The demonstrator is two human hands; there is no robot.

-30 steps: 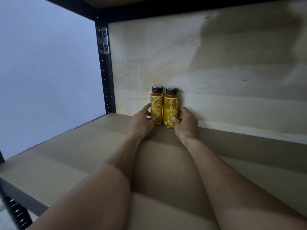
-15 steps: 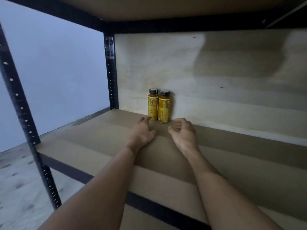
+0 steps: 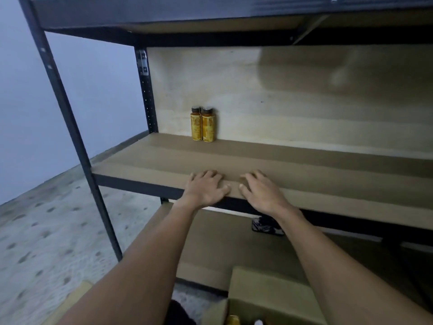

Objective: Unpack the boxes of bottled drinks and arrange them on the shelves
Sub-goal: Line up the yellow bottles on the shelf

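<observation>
Head view: left grip [image 3: 206,190] and right grip [image 3: 260,191] are both wide, holding nothing, over the shelf [image 3: 145,165] front edge. Two orange bottles [image 3: 208,126] stand touching, centre-left, far back. A hurried next placement could topple them.

A pale blue wall [image 3: 21,102] fills the upper left. The grey spotted floor [image 3: 46,231] lies below, beside the wooden shelf [image 3: 316,165].

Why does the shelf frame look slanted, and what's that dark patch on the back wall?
Head view: the wide-angle lens likely makes the front upright lean. Head view: dim light; the back panel is shadowed upper right. Head view: floor blurred, the two bottles fairly sharp.
</observation>
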